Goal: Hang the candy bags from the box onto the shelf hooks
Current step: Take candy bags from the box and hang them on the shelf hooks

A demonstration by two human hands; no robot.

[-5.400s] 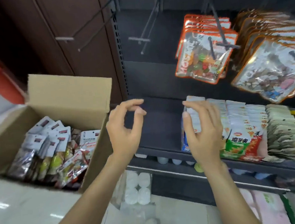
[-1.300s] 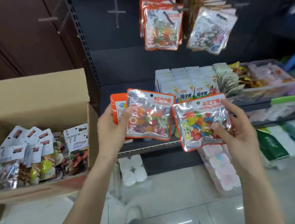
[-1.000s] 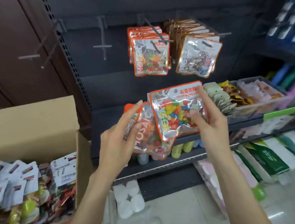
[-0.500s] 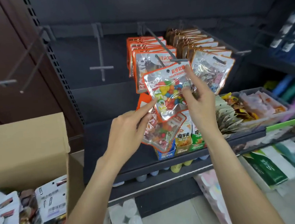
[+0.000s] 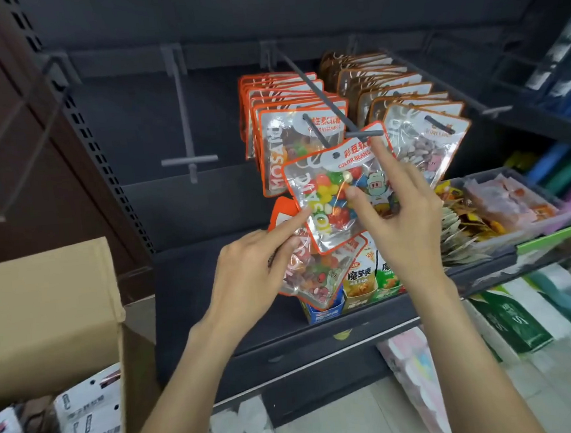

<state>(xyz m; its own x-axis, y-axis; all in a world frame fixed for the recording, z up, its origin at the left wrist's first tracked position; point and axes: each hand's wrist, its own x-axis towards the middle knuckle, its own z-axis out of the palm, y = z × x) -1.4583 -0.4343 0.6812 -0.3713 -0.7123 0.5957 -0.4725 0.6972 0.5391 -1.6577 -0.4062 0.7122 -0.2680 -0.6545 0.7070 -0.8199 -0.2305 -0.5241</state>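
The right hand (image 5: 404, 220) pinches a bag of coloured beans (image 5: 336, 185), thumb on its clear front and forefinger stretched up along the bag's upper right corner, other fingers behind it. The bag is tilted, its top corner raised toward 1 o'clock and lying just at the crossbar tip of a shelf hook (image 5: 315, 91); whether the hook has entered the bag's hole cannot be told. At 8 o'clock from that bag the left hand (image 5: 251, 273) holds a second candy bag (image 5: 312, 275) with an orange rim, fingers curled round its left edge, while its forefinger reaches up to touch the lower left edge of the bean bag.

Behind the bean bag, at 12 o'clock, a row of orange-rimmed bags (image 5: 283, 114) hangs on that same hook. At 2 o'clock a row of brown-rimmed bags (image 5: 405, 104) hangs on the next hook. At 10 o'clock an empty hook (image 5: 188, 155) juts out from the dark back panel. Below the hands, at 5 o'clock, snack packets (image 5: 360, 278) stand on the shelf (image 5: 214, 290). At 8 o'clock, in the lower left corner, stands the cardboard box (image 5: 46, 313), flap up, with more bags (image 5: 85, 430) inside.
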